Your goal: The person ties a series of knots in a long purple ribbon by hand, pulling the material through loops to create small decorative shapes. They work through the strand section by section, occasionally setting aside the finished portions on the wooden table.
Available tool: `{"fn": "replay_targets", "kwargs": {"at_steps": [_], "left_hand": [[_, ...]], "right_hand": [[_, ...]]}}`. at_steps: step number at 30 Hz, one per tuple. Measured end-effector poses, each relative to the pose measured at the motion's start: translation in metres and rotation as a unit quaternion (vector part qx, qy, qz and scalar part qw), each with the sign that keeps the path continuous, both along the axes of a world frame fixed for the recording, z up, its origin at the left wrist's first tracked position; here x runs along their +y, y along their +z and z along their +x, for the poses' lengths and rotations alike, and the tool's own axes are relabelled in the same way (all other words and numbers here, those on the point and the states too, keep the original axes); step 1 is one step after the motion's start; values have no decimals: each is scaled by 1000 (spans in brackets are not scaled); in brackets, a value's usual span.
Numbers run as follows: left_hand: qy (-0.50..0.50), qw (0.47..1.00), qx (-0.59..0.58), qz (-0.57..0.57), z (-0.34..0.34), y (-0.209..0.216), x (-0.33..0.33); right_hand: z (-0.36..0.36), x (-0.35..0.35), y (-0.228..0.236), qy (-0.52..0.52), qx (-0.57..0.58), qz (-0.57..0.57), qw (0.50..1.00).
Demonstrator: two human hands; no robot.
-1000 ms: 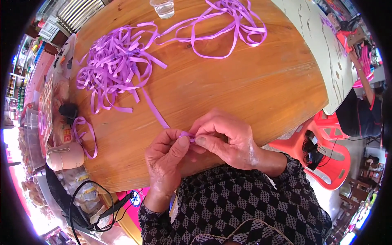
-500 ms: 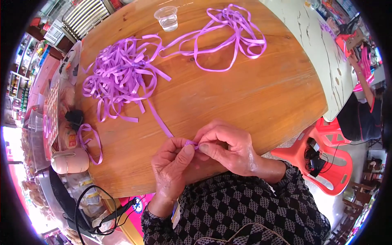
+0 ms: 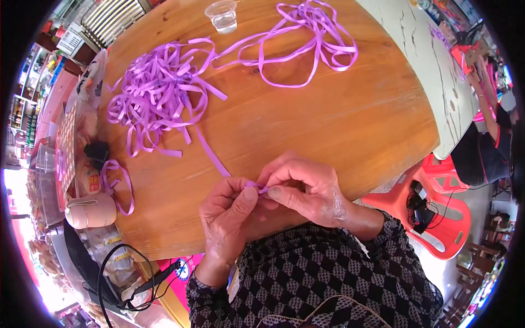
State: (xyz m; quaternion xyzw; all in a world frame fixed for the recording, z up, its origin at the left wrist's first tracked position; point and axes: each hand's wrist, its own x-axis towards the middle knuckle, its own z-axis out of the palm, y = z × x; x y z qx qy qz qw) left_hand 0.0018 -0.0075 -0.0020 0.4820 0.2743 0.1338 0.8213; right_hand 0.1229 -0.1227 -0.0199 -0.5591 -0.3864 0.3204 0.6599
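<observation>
Pinching purple ribbon (image 3: 263, 191), both hands (image 3: 227, 212) hide whether it is knotted or folded.

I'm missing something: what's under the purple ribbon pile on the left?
The wooden table shows between loose loops of the ribbon pile; anything under its dense middle is covered.

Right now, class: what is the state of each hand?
Left hand: closed, pinching purple ribbon.
Right hand: closed, pinching purple ribbon too.
</observation>
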Motion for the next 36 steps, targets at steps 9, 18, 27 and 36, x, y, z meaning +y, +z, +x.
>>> {"fn": "replay_targets", "kwargs": {"at_steps": [9, 18, 27, 36], "left_hand": [[3, 999, 23, 34, 0, -1, -1], [-48, 997, -37, 40, 0, 4, 0], [55, 992, 4, 116, -5, 21, 8], [138, 896, -85, 414, -7, 28, 7]], "right_hand": [[-1, 2, 0, -13, -31, -6, 999], [5, 4, -7, -56, -159, 12, 986], [6, -7, -2, -74, 14, 19, 997], [5, -8, -8, -37, -162, 19, 986]]}}
